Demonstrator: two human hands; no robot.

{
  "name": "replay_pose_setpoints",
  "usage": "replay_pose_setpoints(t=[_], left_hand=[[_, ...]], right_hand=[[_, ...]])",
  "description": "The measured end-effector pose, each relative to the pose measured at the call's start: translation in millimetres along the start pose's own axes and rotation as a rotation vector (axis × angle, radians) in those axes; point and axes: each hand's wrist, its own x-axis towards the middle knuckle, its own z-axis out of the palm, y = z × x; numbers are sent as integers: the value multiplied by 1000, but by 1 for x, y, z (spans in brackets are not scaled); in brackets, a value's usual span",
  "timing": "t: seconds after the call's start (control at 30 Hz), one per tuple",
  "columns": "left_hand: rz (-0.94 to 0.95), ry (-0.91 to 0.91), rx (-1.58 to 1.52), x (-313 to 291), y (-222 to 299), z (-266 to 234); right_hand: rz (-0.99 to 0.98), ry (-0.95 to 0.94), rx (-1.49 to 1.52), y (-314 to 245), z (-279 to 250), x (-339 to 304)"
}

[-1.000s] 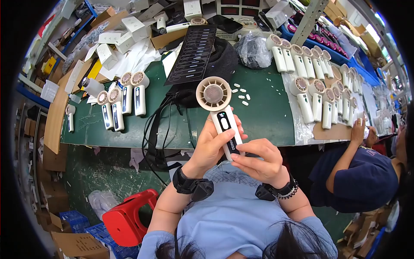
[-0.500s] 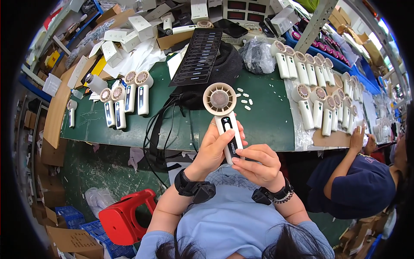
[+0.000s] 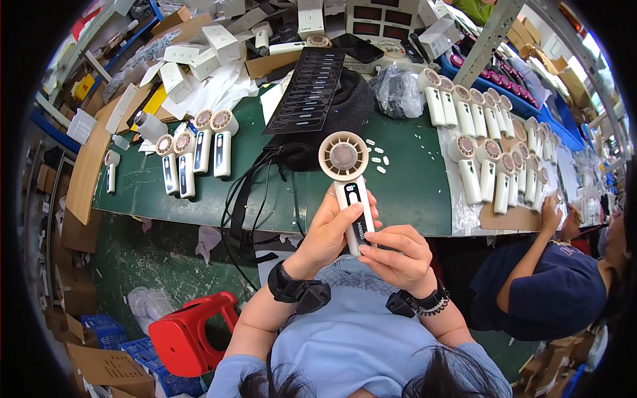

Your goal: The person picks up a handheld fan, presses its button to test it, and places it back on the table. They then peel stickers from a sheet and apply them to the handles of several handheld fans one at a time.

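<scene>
The green surface (image 3: 411, 192) is spanning the middle of the frame, its near edge passing behind the hands. At the right of the frame, cream handheld fans (image 3: 488, 182) are lying in crowded rows, so a straying right elbow could be knocking them together. Left of centre, a black strap (image 3: 243, 205) and cables are drooping over the near edge; a catching left forearm could be dragging them, perhaps shifting the dark printed sheet (image 3: 306, 93) at upper centre.

In the centre, the held fan (image 3: 348, 179) is pointing head-up, its handle end reaching below the surface's edge, so a loosening grip could be sending it toward the lap or floor. The left hand (image 3: 330, 229) is closing around the handle, its thumb resting near the oval button; a sliding thumb could be pressing that by accident. The right hand (image 3: 401, 254) is narrowing its fingertips at the handle's lower end; whether they are pinching anything small, I cannot tell. Above the button, the display (image 3: 350, 188) is glowing. Just right of the fan's head, white oval pieces (image 3: 377, 160) are lying loose, and a brushing knuckle could be scattering them.
</scene>
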Motion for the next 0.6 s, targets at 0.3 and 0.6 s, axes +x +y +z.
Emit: replay_pose_setpoints(t=[0.3,0.6], left_hand=[[-26,-112,-30,-1,9,-4],[-16,-153,-19,-1,11,-4]], right_hand=[[-2,14,-2,-1,-2,-2],[-65,-1,-16,0,-3,-1]])
